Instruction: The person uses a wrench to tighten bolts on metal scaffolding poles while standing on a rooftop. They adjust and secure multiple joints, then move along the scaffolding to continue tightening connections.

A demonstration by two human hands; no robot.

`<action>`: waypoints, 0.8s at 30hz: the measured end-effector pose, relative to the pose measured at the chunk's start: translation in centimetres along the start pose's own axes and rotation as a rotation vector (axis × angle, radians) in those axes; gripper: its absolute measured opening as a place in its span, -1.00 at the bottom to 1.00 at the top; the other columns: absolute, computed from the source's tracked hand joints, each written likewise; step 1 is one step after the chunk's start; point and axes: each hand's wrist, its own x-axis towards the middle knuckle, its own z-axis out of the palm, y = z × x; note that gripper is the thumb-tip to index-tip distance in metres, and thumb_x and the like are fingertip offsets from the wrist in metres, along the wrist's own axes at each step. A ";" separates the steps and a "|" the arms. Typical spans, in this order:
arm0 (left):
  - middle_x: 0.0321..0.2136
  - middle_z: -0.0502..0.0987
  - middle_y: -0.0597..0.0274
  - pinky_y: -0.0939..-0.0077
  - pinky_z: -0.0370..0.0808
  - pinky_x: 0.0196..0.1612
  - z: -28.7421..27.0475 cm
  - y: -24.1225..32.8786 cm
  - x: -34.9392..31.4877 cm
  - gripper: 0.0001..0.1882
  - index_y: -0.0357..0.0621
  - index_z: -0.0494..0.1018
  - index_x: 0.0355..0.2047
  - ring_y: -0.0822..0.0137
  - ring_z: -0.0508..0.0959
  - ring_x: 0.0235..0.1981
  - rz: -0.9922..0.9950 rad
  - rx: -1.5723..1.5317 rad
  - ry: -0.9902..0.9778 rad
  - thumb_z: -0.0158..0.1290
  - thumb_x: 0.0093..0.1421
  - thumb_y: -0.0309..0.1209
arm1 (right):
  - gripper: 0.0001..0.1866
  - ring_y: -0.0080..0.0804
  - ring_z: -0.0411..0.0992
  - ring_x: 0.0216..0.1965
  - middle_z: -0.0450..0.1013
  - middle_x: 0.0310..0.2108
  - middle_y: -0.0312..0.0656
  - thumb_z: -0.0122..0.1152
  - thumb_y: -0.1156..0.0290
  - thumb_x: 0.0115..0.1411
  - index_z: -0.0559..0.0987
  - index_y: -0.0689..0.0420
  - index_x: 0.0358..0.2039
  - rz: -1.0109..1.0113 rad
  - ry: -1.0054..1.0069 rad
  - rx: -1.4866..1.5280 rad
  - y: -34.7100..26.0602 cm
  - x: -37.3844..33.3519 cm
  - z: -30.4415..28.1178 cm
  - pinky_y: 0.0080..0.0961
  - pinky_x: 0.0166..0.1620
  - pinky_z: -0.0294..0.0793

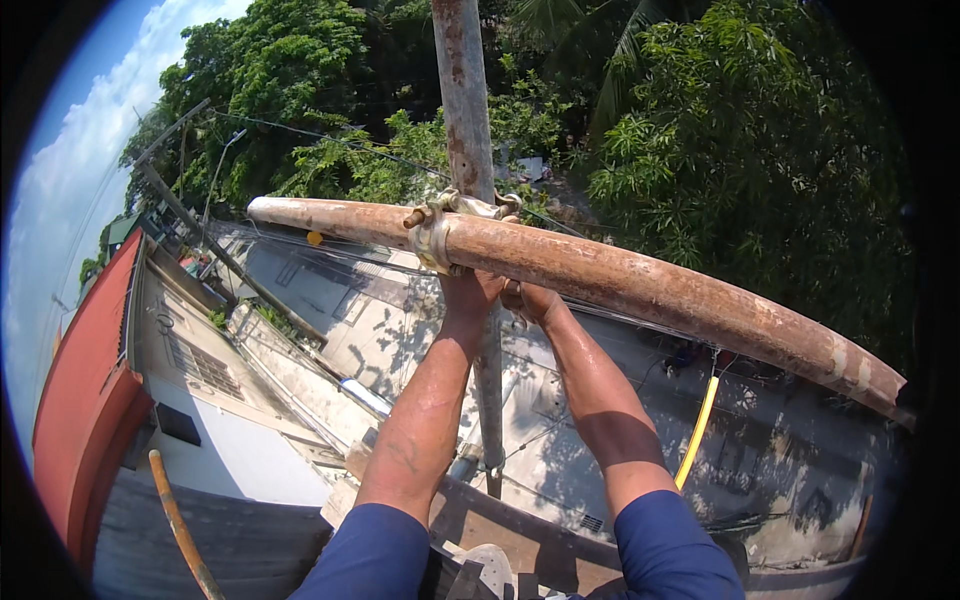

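Rusty pipe (pixel 640 285) | both hands beneath (fingers hidden); grip: cannot tell | clamp (pixel 440 235) beside

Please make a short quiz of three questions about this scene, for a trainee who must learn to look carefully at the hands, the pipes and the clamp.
1. True or false: the horizontal rusty pipe passes in front of the upright pole.
2. Where are the left hand and the right hand?
A. on top of the horizontal pipe
B. under the horizontal pipe, beside the metal clamp
C. on the yellow hose
3. Fill in: the clamp sits where the horizontal pipe ____ the upright pole.

Key
1. True.
2. B. Both hands reach up to the underside of the pipe; the fingers are hidden behind it.
3. crosses.
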 end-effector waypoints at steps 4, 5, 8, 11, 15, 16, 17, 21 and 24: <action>-0.02 0.62 0.18 0.27 0.42 0.11 0.6 -1.9 -0.3 -0.51 -0.12 0.52 0.10 0.20 0.58 0.00 0.049 0.188 0.022 0.25 0.14 -0.34 | -0.58 -0.67 0.02 -0.67 0.10 -0.66 -0.52 0.07 -0.19 0.33 0.40 -0.11 -0.40 -0.076 -0.023 -0.166 -1.1 -0.1 -0.6 -0.59 -0.59 -0.04; -0.02 0.62 0.18 0.26 0.42 0.11 0.7 -2.3 -0.4 -0.51 -0.12 0.52 0.10 0.20 0.58 0.01 0.043 0.158 0.025 0.25 0.14 -0.33 | -0.57 -0.67 0.02 -0.67 0.10 -0.66 -0.52 0.07 -0.19 0.33 0.40 -0.10 -0.40 -0.072 -0.012 -0.147 -1.2 -0.1 -0.7 -0.59 -0.59 -0.04; -0.04 0.59 0.12 -0.02 0.34 0.14 0.8 -2.7 -0.6 -0.52 -0.06 0.52 0.02 -0.01 0.52 0.05 -0.030 0.093 -0.003 0.24 0.11 -0.17 | -0.56 -0.65 0.03 -0.66 0.10 -0.66 -0.50 0.08 -0.20 0.33 0.41 -0.09 -0.39 -0.010 0.027 -0.106 -1.2 0.0 -0.5 -0.58 -0.58 -0.01; -0.05 0.60 0.12 -0.01 0.35 0.13 0.4 -2.3 -0.9 -0.54 -0.05 0.52 0.02 -0.01 0.52 0.06 -0.089 0.102 -0.022 0.23 0.12 -0.19 | -0.55 -0.64 0.04 -0.65 0.11 -0.66 -0.49 0.08 -0.21 0.32 0.41 -0.07 -0.38 0.001 0.032 -0.106 -0.9 -0.5 -0.6 -0.56 -0.56 0.02; -0.05 0.61 0.15 0.03 0.36 0.13 0.1 -1.6 -0.5 -0.58 0.00 0.54 0.04 0.01 0.53 0.05 0.071 0.256 0.027 0.18 0.16 -0.24 | -0.51 -0.59 0.09 -0.64 0.14 -0.65 -0.45 0.05 -0.23 0.33 0.42 -0.02 -0.38 -0.100 0.002 -0.137 -0.1 -1.6 -1.3 -0.51 -0.53 0.11; -0.06 0.61 0.15 0.03 0.37 0.13 0.2 -1.5 -0.3 -0.59 0.01 0.54 0.04 0.01 0.53 0.04 0.050 0.205 0.016 0.17 0.16 -0.25 | -0.48 -0.58 0.11 -0.64 0.15 -0.65 -0.44 0.03 -0.25 0.33 0.43 -0.01 -0.37 -0.127 0.002 -0.156 0.1 -1.9 -1.5 -0.50 -0.52 0.13; -0.06 0.62 0.15 0.04 0.38 0.12 0.4 -1.4 0.0 -0.59 0.02 0.55 0.04 0.02 0.54 0.04 0.045 0.154 0.022 0.16 0.17 -0.27 | -0.46 -0.57 0.13 -0.63 0.17 -0.65 -0.44 0.01 -0.27 0.33 0.44 0.00 -0.37 -0.104 0.012 -0.197 0.4 -2.1 -1.8 -0.49 -0.51 0.16; -0.08 0.63 0.22 0.11 0.40 0.11 0.8 -1.0 0.4 -0.62 0.05 0.57 0.03 0.08 0.56 0.02 -0.004 -0.016 0.064 0.16 0.18 -0.31 | -0.36 -0.55 0.23 -0.61 0.28 -0.63 -0.38 -0.13 -0.31 0.36 0.50 0.07 -0.38 -0.108 0.055 -0.439 1.9 -2.6 -2.2 -0.49 -0.49 0.24; -0.08 0.64 0.23 0.17 0.40 0.10 0.4 -0.5 0.2 -0.61 0.02 0.56 0.05 0.12 0.56 0.02 0.000 -0.087 0.055 0.16 0.18 -0.31 | -0.31 -0.55 0.24 -0.60 0.31 -0.63 -0.34 -0.25 -0.30 0.40 0.49 0.10 -0.43 -0.239 0.184 -0.673 2.8 -3.0 -2.2 -0.52 -0.48 0.24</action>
